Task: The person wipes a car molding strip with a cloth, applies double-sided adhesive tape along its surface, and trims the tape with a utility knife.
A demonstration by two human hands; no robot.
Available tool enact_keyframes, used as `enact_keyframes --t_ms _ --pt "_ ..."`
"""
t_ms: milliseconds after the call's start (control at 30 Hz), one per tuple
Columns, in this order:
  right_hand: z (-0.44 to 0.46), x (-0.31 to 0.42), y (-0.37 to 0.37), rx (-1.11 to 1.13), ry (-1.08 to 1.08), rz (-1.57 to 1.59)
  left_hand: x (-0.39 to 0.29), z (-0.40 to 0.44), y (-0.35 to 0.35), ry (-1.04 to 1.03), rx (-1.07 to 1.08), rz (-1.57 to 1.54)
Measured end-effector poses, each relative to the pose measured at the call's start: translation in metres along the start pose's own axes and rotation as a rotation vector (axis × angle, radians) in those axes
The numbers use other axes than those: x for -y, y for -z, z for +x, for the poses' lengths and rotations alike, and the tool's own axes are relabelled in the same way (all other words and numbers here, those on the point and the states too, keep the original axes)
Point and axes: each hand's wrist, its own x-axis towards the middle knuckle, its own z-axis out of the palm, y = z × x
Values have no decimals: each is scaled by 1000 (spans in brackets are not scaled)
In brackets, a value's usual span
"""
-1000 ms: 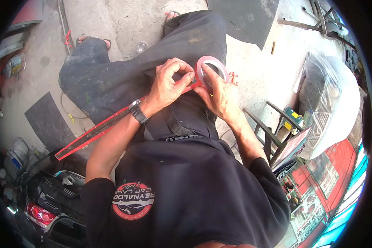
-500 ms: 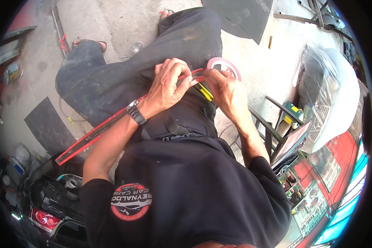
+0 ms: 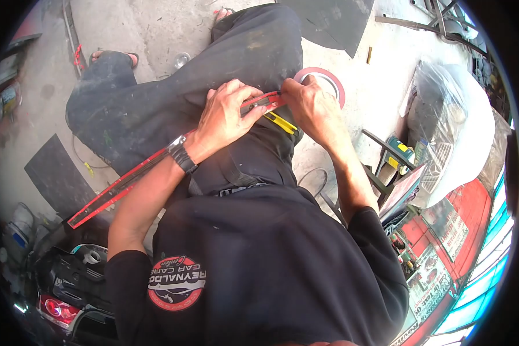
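A long, narrow dark trim strip with red tape along its edges (image 3: pixel 121 187) runs diagonally over my lap, its far end out at the lower left. My left hand (image 3: pixel 228 115), with a watch on the wrist, grips it near its upper end, fingers behind and thumb in front. At that end, the curled fingers of my right hand (image 3: pixel 317 106) pinch the tip; their exact contact is partly hidden. A yellow utility knife (image 3: pixel 281 122) lies on my lap just below the strip. Behind my right hand is a roll of red tape (image 3: pixel 339 86), partly covered.
A dark flat sheet (image 3: pixel 334 23) lies on the concrete floor ahead, another (image 3: pixel 57 176) at left. At right stand a plastic-wrapped white car part (image 3: pixel 461 132) and a dark metal frame (image 3: pixel 380 181). A red car light (image 3: pixel 57 308) sits at lower left.
My left hand has gone from a fingertip pinch to a flatter grip on the strip. My right hand has shifted slightly at the strip's end, and more of the tape roll shows.
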Motion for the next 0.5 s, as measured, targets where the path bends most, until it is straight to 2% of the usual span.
enact_keyframes --t_ms 500 --pt "1 3 -11 -28 0 0 0 2 -2 62 27 -40"
